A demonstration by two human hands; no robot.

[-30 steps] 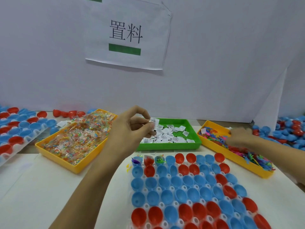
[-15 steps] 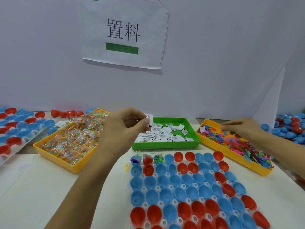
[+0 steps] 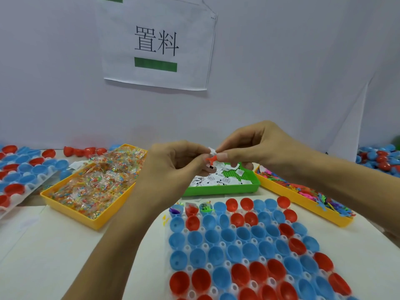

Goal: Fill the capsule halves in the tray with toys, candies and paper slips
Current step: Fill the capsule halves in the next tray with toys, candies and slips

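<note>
Together: hands [image 3: 213, 156] pinching toy [image 3: 211, 159]

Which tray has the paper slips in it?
The green tray, in the middle behind the hands. The two yellow trays beside it hold candies on the left and toys on the right.

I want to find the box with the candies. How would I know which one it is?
Start at the white sign with black writing on the wall, then look down and left to the table. The candy tray is the yellow one at the left of the green tray. The other yellow tray, on the right, holds bright plastic toys, while this one is heaped with clear crinkly packets of tiny coloured bits.
</note>
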